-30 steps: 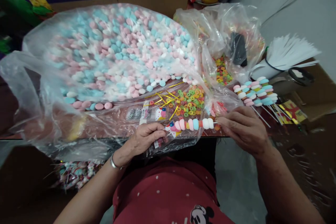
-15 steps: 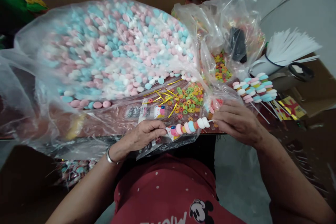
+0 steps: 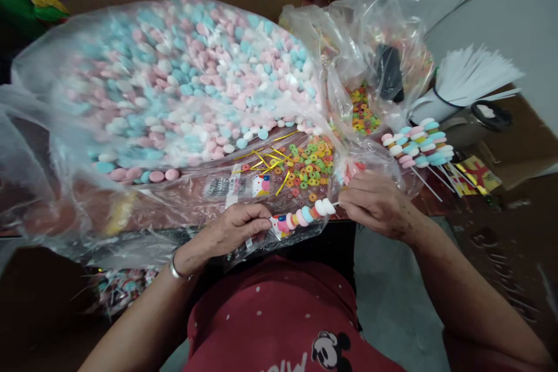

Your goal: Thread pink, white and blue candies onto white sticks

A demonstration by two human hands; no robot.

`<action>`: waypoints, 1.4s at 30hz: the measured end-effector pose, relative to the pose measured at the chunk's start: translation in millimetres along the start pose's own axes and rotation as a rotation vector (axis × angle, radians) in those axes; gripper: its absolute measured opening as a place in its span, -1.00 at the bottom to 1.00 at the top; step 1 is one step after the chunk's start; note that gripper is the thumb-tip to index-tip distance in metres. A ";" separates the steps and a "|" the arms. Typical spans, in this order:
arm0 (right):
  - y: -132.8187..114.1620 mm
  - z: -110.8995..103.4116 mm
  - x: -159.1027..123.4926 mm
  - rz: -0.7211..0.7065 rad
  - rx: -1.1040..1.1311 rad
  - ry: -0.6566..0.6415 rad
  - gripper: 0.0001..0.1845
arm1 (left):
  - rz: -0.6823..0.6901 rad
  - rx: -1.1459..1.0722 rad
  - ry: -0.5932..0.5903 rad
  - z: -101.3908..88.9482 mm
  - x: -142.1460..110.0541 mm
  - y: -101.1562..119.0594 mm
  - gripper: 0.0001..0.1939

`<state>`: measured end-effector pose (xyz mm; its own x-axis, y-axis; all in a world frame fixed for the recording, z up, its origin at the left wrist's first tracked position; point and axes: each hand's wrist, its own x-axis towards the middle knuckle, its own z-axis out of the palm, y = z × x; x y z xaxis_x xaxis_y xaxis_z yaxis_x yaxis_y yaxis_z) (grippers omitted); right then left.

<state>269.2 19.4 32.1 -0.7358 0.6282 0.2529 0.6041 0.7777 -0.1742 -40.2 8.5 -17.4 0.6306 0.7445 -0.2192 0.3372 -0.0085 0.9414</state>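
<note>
A candy skewer point(image 3: 306, 214) with pink, white, blue and orange pieces on a white stick lies between my hands at the table's front edge. My right hand point(image 3: 375, 203) is closed on the bare stick end. My left hand point(image 3: 238, 225) pinches a clear printed bag point(image 3: 279, 225) at the skewer's other end; the candies appear to lie inside or against it. Just beyond are another printed bag point(image 3: 261, 185), gold twist ties point(image 3: 282, 183) and ring candies point(image 3: 311, 163). Finished-looking candy skewers point(image 3: 418, 144) are piled to the right of my right hand.
A large clear bag of pastel candies point(image 3: 196, 81) covers the table's left and middle. Bags of ring candies point(image 3: 366, 113) stand at the back right. Beside them are a container of white sticks point(image 3: 436, 103) and a dark-lidded mug point(image 3: 475, 122). A cardboard box point(image 3: 514, 238) sits lower right.
My right hand and the skewer have moved a little left and down, toward my left hand. The whole view has shifted slightly.
</note>
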 end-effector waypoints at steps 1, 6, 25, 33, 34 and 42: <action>-0.7 0.8 0.3 0.017 0.004 -0.011 -0.71 | -0.001 0.016 -0.008 -0.1 0.0 1.8 -0.73; -1.3 3.9 -0.3 0.093 0.086 -0.067 -0.69 | 0.000 0.041 -0.005 -1.0 -0.4 4.6 -0.73; -10.0 12.8 10.8 -0.233 0.081 -0.035 -0.68 | -0.001 0.115 -0.178 35.8 -8.6 4.8 -0.68; -18.9 37.4 14.9 -0.218 0.191 -0.129 -0.66 | -0.157 -0.290 -0.131 65.8 -14.7 -6.8 -0.66; -17.1 37.7 14.1 -0.205 0.208 -0.133 -0.67 | -0.174 -0.355 -0.113 65.8 -16.9 -7.1 -0.62; -14.7 28.7 21.8 -0.267 0.181 -0.153 -0.66 | -0.226 -0.432 -0.130 64.9 -22.9 -5.3 -0.56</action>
<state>235.5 22.3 12.8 -0.9060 0.3881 0.1688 0.3305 0.8980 -0.2906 -11.1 -51.8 -34.0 0.6664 0.6060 -0.4344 0.1730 0.4411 0.8807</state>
